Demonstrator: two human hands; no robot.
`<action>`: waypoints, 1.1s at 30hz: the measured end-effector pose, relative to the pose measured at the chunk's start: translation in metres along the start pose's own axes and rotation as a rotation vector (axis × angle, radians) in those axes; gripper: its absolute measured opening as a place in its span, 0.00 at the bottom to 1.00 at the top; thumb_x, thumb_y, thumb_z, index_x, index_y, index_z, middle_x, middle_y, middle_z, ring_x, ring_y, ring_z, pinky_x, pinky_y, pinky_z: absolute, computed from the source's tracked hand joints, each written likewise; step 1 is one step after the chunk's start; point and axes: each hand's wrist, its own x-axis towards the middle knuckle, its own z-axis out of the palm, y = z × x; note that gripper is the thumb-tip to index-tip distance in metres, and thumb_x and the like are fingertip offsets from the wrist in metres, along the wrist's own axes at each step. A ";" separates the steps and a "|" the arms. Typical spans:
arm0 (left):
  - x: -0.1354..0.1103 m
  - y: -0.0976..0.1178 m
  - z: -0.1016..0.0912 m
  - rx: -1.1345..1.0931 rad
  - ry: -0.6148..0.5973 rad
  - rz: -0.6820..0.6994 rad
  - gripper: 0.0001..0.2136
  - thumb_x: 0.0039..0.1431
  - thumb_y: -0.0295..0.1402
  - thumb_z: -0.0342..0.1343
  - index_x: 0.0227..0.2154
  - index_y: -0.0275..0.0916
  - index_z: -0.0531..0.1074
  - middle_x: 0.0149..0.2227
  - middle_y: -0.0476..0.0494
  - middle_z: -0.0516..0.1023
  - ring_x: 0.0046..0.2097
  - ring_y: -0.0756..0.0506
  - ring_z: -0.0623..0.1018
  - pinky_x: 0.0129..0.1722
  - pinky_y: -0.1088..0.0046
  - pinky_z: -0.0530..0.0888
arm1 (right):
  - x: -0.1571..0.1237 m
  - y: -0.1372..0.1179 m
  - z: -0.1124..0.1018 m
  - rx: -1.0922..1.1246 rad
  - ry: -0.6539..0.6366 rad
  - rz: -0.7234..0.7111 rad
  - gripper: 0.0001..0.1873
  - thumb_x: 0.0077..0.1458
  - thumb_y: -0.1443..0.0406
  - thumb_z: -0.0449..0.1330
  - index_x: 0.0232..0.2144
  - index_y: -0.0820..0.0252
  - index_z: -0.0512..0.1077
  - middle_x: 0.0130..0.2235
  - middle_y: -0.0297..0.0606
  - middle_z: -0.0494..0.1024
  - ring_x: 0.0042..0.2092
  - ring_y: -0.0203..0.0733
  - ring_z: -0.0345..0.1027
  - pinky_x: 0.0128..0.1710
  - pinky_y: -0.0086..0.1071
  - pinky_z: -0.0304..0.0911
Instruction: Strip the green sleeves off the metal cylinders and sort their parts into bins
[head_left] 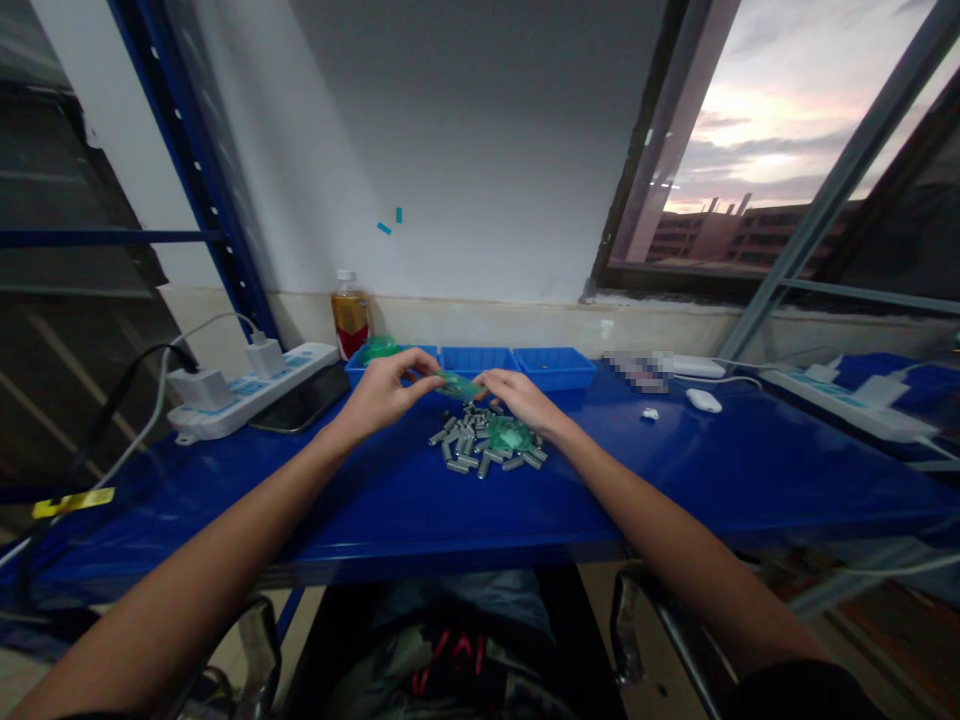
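Observation:
Between my two hands, above the pile, is a crinkled green plastic bag (459, 386). My left hand (394, 388) pinches its left end between thumb and fingers. At the other end, the bent fingers of my right hand (516, 394) close on the bag's edge. Below lie several small silver metal cylinders (466, 440), loosely heaped on the blue table (420, 510). A second green plastic bag (510, 434) rests on the right part of the heap; something pale shows in it. Behind my hands stand blue plastic bins (555, 370) in a row, the left one holding green plastic (379, 348).
A bottle (351, 315) of amber drink stands by the wall. To the left are a white power strip (255, 385) with plugs and a dark phone (300, 400). To the right lie a white earphone case (703, 401), a small white piece (649, 413) and another power strip (851, 402).

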 end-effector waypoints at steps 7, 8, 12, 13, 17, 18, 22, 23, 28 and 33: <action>0.001 0.003 0.010 -0.331 0.088 -0.150 0.12 0.49 0.39 0.59 0.26 0.37 0.63 0.25 0.53 0.65 0.28 0.53 0.68 0.29 0.77 0.65 | -0.003 -0.008 0.012 0.195 0.207 -0.140 0.17 0.43 0.56 0.64 0.33 0.60 0.67 0.30 0.33 0.72 0.34 0.35 0.67 0.37 0.30 0.62; 0.001 0.004 0.012 -0.329 0.054 -0.155 0.12 0.49 0.39 0.58 0.26 0.37 0.63 0.25 0.53 0.65 0.28 0.53 0.67 0.30 0.77 0.65 | -0.004 -0.009 0.015 0.184 0.226 -0.140 0.16 0.43 0.56 0.64 0.31 0.60 0.67 0.30 0.32 0.71 0.33 0.35 0.66 0.36 0.30 0.62; -0.002 0.010 0.017 -0.321 -0.029 -0.175 0.12 0.50 0.39 0.56 0.25 0.37 0.61 0.26 0.52 0.63 0.28 0.52 0.65 0.30 0.76 0.63 | -0.004 -0.012 0.018 0.231 0.267 -0.117 0.15 0.41 0.57 0.64 0.28 0.60 0.65 0.27 0.31 0.69 0.30 0.33 0.64 0.33 0.29 0.61; -0.002 0.010 0.017 -0.327 -0.031 -0.179 0.12 0.50 0.39 0.56 0.25 0.38 0.60 0.26 0.53 0.62 0.28 0.52 0.64 0.30 0.76 0.63 | -0.003 -0.013 0.017 0.261 0.277 -0.108 0.16 0.40 0.57 0.65 0.27 0.60 0.65 0.26 0.30 0.68 0.29 0.33 0.63 0.33 0.29 0.60; -0.001 0.007 0.020 -0.368 0.026 -0.198 0.14 0.49 0.38 0.58 0.24 0.39 0.57 0.23 0.55 0.61 0.26 0.54 0.63 0.28 0.77 0.62 | -0.003 -0.016 0.015 0.336 0.279 -0.076 0.16 0.38 0.59 0.66 0.24 0.60 0.64 0.23 0.27 0.65 0.26 0.30 0.59 0.29 0.28 0.57; -0.001 0.006 0.021 -0.380 0.043 -0.201 0.14 0.48 0.38 0.58 0.24 0.39 0.57 0.23 0.55 0.60 0.26 0.54 0.63 0.28 0.77 0.61 | -0.003 -0.016 0.015 0.338 0.266 -0.075 0.16 0.38 0.59 0.66 0.24 0.60 0.64 0.23 0.26 0.64 0.25 0.30 0.59 0.29 0.27 0.57; -0.002 0.005 0.023 -0.459 0.069 -0.226 0.14 0.47 0.37 0.60 0.28 0.39 0.59 0.24 0.55 0.65 0.26 0.53 0.67 0.30 0.77 0.63 | -0.003 -0.014 0.014 0.309 0.230 -0.086 0.16 0.40 0.58 0.65 0.23 0.60 0.63 0.23 0.26 0.63 0.26 0.30 0.58 0.29 0.28 0.56; -0.002 0.005 0.023 -0.474 0.063 -0.242 0.14 0.46 0.37 0.60 0.30 0.39 0.60 0.24 0.55 0.66 0.27 0.53 0.68 0.30 0.76 0.64 | -0.003 -0.013 0.014 0.297 0.227 -0.088 0.16 0.41 0.58 0.64 0.24 0.60 0.62 0.23 0.26 0.63 0.26 0.30 0.58 0.29 0.28 0.56; -0.002 0.006 0.023 -0.430 0.024 -0.256 0.12 0.46 0.37 0.60 0.31 0.36 0.67 0.28 0.50 0.72 0.31 0.50 0.72 0.36 0.73 0.67 | -0.002 -0.009 0.013 0.237 0.237 -0.098 0.16 0.41 0.56 0.63 0.24 0.59 0.62 0.23 0.27 0.62 0.26 0.31 0.57 0.28 0.28 0.55; -0.002 0.008 0.024 -0.427 0.065 -0.261 0.13 0.45 0.39 0.61 0.29 0.36 0.68 0.29 0.48 0.73 0.32 0.49 0.73 0.36 0.72 0.68 | -0.002 -0.010 0.014 0.212 0.245 -0.115 0.16 0.42 0.56 0.62 0.25 0.59 0.62 0.23 0.27 0.62 0.26 0.31 0.57 0.27 0.28 0.54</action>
